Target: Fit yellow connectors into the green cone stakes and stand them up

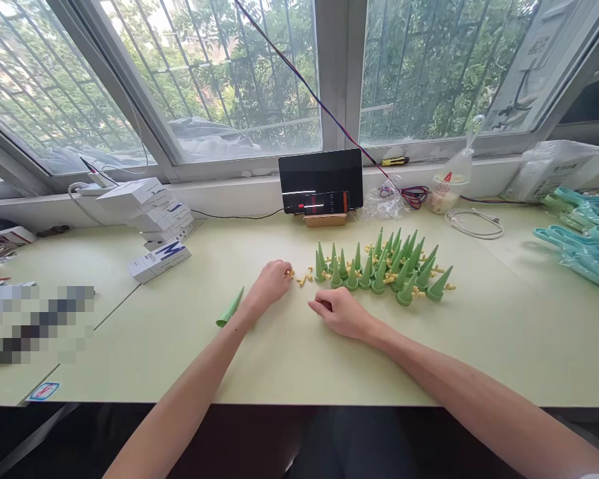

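Note:
My left hand [271,285] is closed in a pinch at a small yellow plastic piece [290,274] showing at its fingertips. Beside those fingers, several loose yellow pieces [303,279] lie on the table. A single green cone [230,310] lies on its side to the left of my left wrist. My right hand [343,313] rests on the table with its fingers curled in; nothing shows in it, though the palm is hidden. Behind and right of it stands a group of green cones [378,276], many with yellow pieces sticking out of their sides.
A tablet [321,176] with a phone [327,202] in front leans near the window. White boxes [160,261] are stacked at the left. At the right are a bagged cup [446,189], a coiled white cable [474,224] and bagged turquoise items [584,246].

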